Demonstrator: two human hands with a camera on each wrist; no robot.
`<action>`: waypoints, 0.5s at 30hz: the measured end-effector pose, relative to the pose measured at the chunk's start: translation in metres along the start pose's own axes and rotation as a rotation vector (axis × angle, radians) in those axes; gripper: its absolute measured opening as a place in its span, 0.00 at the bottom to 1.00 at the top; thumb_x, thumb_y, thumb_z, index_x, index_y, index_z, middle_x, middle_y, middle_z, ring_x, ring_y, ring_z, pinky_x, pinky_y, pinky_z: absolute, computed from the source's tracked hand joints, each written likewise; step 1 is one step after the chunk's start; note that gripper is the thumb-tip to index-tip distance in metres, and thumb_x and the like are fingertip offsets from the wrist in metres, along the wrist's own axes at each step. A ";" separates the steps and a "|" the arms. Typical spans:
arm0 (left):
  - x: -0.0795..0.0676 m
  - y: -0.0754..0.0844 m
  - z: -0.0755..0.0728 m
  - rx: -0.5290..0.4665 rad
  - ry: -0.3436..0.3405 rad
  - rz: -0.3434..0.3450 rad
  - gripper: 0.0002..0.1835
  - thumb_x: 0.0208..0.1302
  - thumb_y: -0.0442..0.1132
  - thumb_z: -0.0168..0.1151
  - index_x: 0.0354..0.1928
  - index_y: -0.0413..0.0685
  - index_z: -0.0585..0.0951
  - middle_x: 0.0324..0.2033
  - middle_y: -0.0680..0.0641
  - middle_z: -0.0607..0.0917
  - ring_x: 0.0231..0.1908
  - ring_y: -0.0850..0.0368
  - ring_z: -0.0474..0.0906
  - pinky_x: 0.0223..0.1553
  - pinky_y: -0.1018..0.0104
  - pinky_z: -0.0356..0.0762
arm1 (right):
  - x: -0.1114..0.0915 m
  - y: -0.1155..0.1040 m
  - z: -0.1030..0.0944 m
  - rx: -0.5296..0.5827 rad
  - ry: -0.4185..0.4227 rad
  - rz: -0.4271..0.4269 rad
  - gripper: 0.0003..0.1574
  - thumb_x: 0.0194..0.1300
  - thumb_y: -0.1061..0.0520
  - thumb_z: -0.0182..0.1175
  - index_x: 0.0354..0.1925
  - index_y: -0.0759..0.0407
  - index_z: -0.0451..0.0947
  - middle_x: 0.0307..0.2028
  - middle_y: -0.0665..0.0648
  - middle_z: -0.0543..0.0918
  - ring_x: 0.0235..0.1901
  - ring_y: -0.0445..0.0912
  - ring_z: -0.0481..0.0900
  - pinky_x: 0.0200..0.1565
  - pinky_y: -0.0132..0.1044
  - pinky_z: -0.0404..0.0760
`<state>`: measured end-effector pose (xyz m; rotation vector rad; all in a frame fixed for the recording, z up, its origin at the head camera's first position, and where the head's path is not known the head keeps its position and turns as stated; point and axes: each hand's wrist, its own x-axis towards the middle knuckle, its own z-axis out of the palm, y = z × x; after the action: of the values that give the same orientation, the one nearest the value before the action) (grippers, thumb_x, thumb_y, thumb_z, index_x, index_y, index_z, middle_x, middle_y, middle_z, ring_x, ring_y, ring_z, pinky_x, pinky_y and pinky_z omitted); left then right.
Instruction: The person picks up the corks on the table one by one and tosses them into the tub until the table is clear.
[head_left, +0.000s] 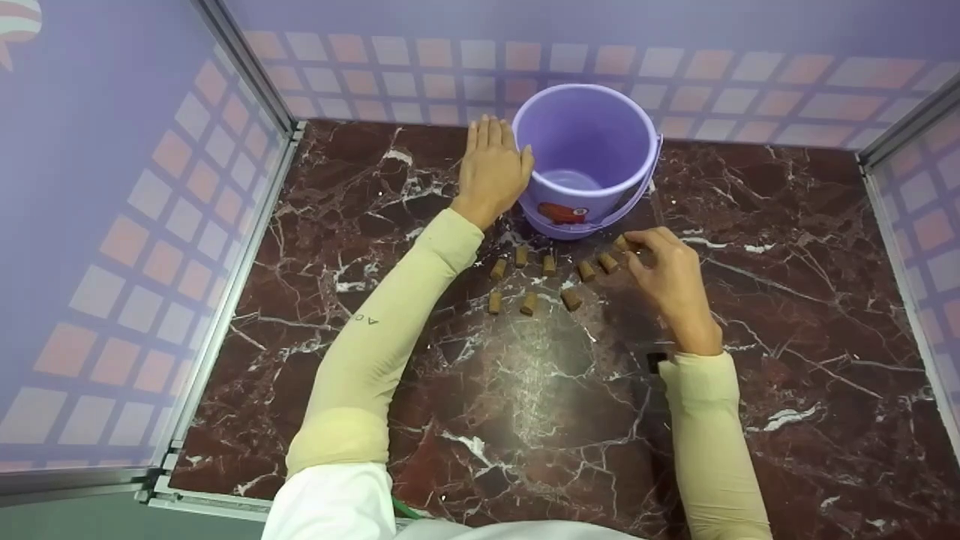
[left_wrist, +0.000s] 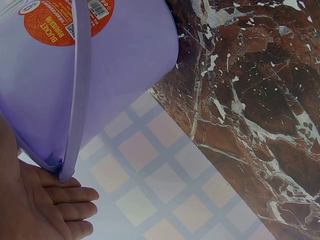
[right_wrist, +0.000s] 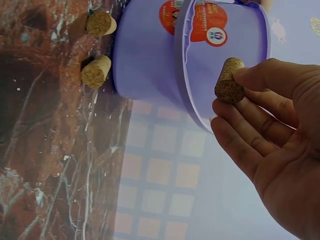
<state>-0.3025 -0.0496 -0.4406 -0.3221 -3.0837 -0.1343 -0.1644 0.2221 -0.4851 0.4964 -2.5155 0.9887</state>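
A purple bucket (head_left: 585, 142) stands upright at the back of the table, its handle hanging down at the front right. My left hand (head_left: 495, 169) rests against the bucket's left rim with straight fingers, the thumb at the edge. In the left wrist view the fingers (left_wrist: 70, 202) lie beside the handle's hinge. My right hand (head_left: 667, 270) pinches a cork (right_wrist: 230, 80) between thumb and fingertips, in front of the bucket to the right. Several more corks lie on the table, including one cork (head_left: 608, 262) near my right hand and another cork (head_left: 495, 303) at the front left.
The dark red marbled table (head_left: 525, 420) has pale veins. Purple panels with a checked pattern (head_left: 412, 67) enclose its back and sides, set in metal frames. A small black object (head_left: 656, 362) shows beside my right wrist.
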 end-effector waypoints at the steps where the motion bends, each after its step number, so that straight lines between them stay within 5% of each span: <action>1: 0.000 0.000 0.000 0.007 0.004 0.001 0.39 0.86 0.55 0.29 0.81 0.29 0.57 0.80 0.30 0.58 0.81 0.37 0.49 0.82 0.49 0.35 | 0.001 0.000 0.000 -0.001 0.002 -0.005 0.15 0.59 0.77 0.68 0.46 0.74 0.86 0.40 0.67 0.87 0.42 0.62 0.87 0.48 0.55 0.85; 15: 0.002 0.000 0.000 0.017 -0.028 -0.004 0.38 0.86 0.55 0.27 0.82 0.30 0.54 0.81 0.30 0.55 0.82 0.38 0.47 0.82 0.49 0.31 | 0.014 -0.006 -0.006 -0.017 0.035 -0.043 0.14 0.61 0.76 0.68 0.46 0.74 0.86 0.41 0.68 0.87 0.40 0.61 0.87 0.47 0.55 0.87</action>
<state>-0.3043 -0.0490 -0.4405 -0.3198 -3.1118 -0.1038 -0.1724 0.2198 -0.4715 0.5221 -2.4699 0.9513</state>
